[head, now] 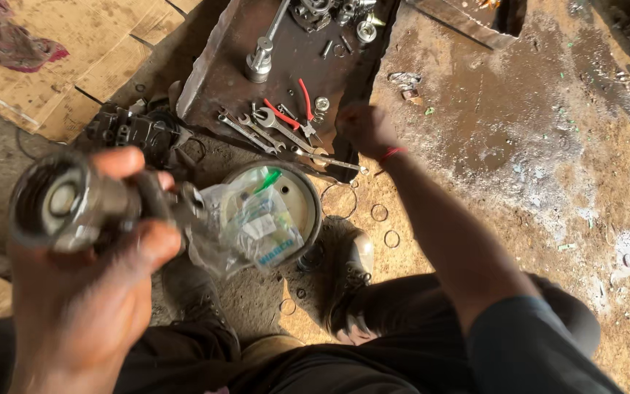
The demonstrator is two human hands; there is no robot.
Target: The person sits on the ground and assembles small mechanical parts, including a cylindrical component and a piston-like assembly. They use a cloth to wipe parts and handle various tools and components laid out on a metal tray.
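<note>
My left hand [89,292] grips a grey metal cylindrical part [74,204], held up close at the left with its round open end facing me. My right hand [362,128] reaches out over the lower edge of a dark metal tray [220,73], beside several wrenches [271,131] and red-handled pliers [304,102]. Its fingers are curled, and what they hold is hidden. A round metal bowl [308,201] on the ground holds clear plastic bags of small parts [257,226].
A socket tool [260,62] and small metal pieces lie on the tray. A black engine-like part [129,131] sits left of it, near cardboard sheets [74,66]. Rubber rings [384,226] lie on the dirty concrete. My legs and shoe [351,277] are below.
</note>
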